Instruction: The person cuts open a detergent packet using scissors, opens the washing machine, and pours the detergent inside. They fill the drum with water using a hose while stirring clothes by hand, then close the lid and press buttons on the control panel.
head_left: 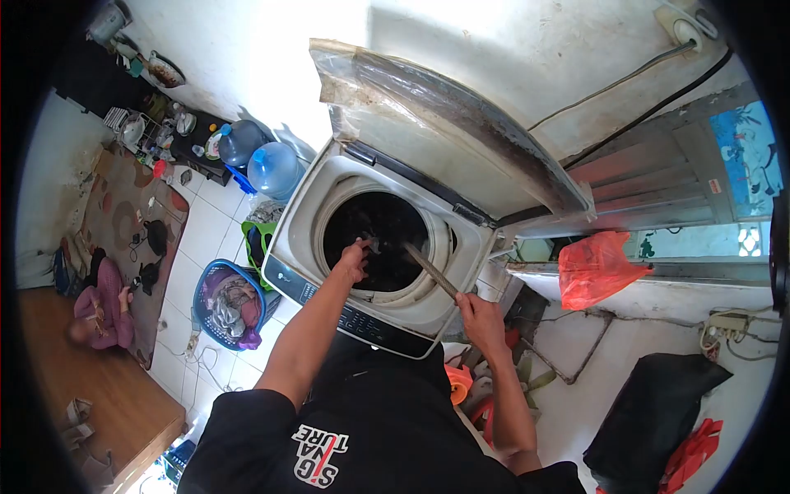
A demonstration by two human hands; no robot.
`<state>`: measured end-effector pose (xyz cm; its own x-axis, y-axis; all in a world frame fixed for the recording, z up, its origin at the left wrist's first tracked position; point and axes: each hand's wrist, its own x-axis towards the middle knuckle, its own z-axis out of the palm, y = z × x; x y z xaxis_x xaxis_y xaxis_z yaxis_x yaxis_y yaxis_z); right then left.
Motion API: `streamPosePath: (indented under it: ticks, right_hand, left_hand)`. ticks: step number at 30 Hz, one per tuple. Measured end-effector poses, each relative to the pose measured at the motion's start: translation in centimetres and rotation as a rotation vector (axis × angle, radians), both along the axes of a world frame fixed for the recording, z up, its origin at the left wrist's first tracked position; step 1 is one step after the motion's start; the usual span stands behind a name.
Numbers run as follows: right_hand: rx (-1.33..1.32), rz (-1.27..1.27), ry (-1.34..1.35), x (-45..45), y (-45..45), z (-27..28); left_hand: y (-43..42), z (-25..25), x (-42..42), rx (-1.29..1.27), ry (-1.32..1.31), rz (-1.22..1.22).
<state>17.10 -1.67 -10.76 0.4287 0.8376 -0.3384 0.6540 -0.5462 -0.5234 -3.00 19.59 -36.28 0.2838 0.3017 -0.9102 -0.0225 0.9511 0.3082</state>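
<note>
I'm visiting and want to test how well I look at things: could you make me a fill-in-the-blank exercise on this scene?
1. Of the left hand and the right hand, the one gripping the long stick-like object is the ____ one.
2. The large water jugs beside the washing machine number ____.
3. The laundry basket is coloured ____.
4. The black shirt bears the word ____.

Missing words: right; two; blue; SIGNATURE.
</note>
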Motion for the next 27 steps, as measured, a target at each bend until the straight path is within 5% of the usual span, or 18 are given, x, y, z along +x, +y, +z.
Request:
streamPosePath:
  ticks: [8,11,14,18,20,24,27]
  right_hand:
    - [0.096,0.012,0.188,-2.9,1.1,-0.6]
    - [0.121,0.066,0.130,-3.6,1.0,-2.1]
    - [0.130,0.116,0.092,-4.2,0.6,-4.3]
    - [0.189,0.223,0.094,-5.4,0.5,-6.4]
    - [-0.131,0.186,0.588,-5.7,1.5,-5.2]
    - [-0.160,0.377,0.709,-4.7,4.1,-10.0]
    - [-0.206,0.110,1.027,-4.2,7.7,-13.0]
  left_hand:
    - [0.0,2.9,-0.6,0.109,-0.065,-0.033]
    - [-0.5,7.6,0.2,-0.156,-0.118,0.210]
    - [-1.4,11.0,0.2,-0.188,-0.558,0.148]
    - [-2.1,10.6,0.9,-0.143,-0.472,0.199]
    - [-2.2,9.6,0.7,-0.247,-0.561,0.309]
    - [-2.9,11.4,1.1,-0.202,-0.373,0.369]
    - [-3.7,12.2,0.9,-0.172,-0.325,0.353]
